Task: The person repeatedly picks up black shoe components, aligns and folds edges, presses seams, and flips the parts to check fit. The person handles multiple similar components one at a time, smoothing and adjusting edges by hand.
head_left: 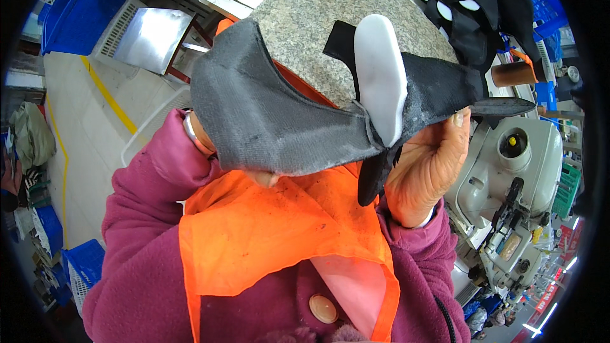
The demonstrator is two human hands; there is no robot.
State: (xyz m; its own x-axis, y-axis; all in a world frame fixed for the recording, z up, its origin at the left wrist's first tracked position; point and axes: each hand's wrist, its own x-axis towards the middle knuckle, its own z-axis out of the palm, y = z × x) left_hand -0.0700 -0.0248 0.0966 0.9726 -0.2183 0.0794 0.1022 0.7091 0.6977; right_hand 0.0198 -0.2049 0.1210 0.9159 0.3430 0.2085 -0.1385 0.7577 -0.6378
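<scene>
Two hands hold up one grey shoe upper (273, 121) in front of the person's chest, over a speckled stone slab (337, 19).

The left hand (206, 136) is almost wholly hidden behind the grey fabric — only the wrist with its pale bracelet and a fingertip poking out below the lower edge can be seen, so how its fingers grip I cannot tell.

Toward the right fingers, one white insert (380, 76) stands upright against the upper, with a black strip (372, 178) hanging below it.

The right hand (429, 165) is curled closed on the upper's right end, thumb on the dark cloth, fingers tucked behind.

Below the hands lies one orange apron (273, 235). Right of the right fingers stands one grey sewing machine (515, 171), partly cut off; above it, a heap of black pieces (470, 6), too tangled to count.
</scene>
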